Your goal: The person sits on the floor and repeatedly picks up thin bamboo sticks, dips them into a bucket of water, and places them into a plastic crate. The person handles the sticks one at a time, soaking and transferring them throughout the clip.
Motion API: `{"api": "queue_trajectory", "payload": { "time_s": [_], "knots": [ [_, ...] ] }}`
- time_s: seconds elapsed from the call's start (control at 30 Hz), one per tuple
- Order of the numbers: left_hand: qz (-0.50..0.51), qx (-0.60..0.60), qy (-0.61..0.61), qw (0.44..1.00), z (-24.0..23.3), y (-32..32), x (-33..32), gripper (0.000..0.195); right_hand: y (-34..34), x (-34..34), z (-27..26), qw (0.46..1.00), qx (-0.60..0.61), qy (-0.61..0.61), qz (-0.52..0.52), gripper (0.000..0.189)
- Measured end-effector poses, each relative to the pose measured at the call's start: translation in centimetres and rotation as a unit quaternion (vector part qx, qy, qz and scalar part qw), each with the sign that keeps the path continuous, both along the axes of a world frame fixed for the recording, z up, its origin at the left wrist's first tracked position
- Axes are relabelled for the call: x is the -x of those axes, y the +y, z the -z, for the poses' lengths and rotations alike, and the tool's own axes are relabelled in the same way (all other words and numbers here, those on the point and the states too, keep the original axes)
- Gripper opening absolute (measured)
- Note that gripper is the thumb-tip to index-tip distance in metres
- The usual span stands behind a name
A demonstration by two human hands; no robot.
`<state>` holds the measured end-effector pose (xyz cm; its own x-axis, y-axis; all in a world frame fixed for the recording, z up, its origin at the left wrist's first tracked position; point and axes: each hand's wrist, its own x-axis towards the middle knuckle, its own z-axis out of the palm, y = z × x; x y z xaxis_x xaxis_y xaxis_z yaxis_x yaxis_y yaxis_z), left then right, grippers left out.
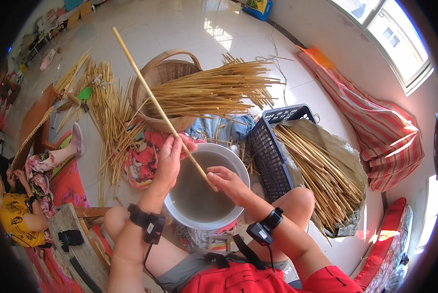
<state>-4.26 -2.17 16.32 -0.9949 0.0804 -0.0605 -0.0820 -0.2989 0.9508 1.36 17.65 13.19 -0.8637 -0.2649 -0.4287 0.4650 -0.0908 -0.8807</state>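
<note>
A long, pale, straw-coloured stalk (151, 96) slants across the view over a white bucket (243, 166) of cloudy grey water. My left hand (170, 157) grips it below its middle, beside the bucket's far left rim. The fingers of my right hand (229, 182) are on its lower end, above the water. Beyond the bucket, a wicker basket (175, 69) with an arched handle carries a thick bundle of similar stalks (211, 88) lying on their side. To the right, more stalks (321, 172) rest on a sheet in a dark blue plastic crate (274, 161).
A tied bundle of stalks (103, 91) lies on the tiled floor at left. Another person (24, 216) sits at far left, one leg stretched out. A worn wooden bench (70, 234) stands by my left knee. Striped cloth (384, 135) hangs along the right wall.
</note>
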Motion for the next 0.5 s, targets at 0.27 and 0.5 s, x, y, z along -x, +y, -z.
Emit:
{"api": "queue_trajectory", "payload": {
  "time_s": [0.27, 0.5],
  "knots": [
    [0.156, 0.368, 0.121, 0.909, 5.2, 1.9, -1.7, 0.014, 3.9, 7.1, -6.2, 0.970, -0.161, 0.169, -0.061, 0.043],
    [0.237, 0.442, 0.176, 0.847, 8.0, 3.4, -2.4, 0.035, 7.4, 8.3, -3.5, 0.958, -0.239, 0.159, 0.009, 0.032]
  ]
}}
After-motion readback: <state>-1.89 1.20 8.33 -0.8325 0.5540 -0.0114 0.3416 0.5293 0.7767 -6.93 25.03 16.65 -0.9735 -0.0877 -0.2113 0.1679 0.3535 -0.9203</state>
